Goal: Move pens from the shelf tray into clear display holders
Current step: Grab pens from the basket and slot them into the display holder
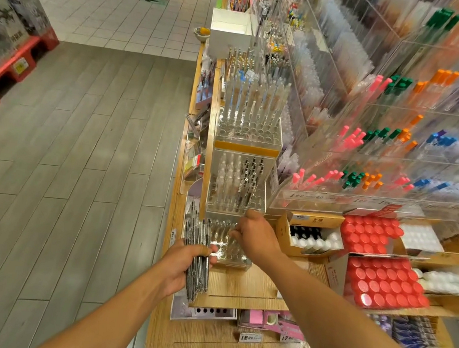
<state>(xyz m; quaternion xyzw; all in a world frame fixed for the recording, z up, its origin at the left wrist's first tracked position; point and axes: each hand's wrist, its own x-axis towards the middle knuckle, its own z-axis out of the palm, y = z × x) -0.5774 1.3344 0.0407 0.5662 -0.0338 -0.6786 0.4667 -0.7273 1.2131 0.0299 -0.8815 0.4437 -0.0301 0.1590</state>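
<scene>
Patience matters most here, we judge, since each slim pen must drop straight into one round socket without knocking its neighbours. Taking the clear acrylic holder with rows of round sockets on the pale wood-grain shelf as our landmark: just left of it, our left hand grips a bundle of thin grey-and-clear barrelled pens, thumb curled across them, the bundle fanned upward. We would keep that grip loose enough to feed one pen at a time. Over the holder's right half, our right hand has its fingers bent down toward the sockets; whether they pinch a pen we cannot tell, as the fingertips are hidden. We would lower each pen vertically and fill row by row. Behind the holder rise taller clear holders, stacked and glossy, with white and dark pens upright. Right of it sit a cardboard box of white-capped bottles and trays of red round-lidded jars, smooth and shiny.
</scene>
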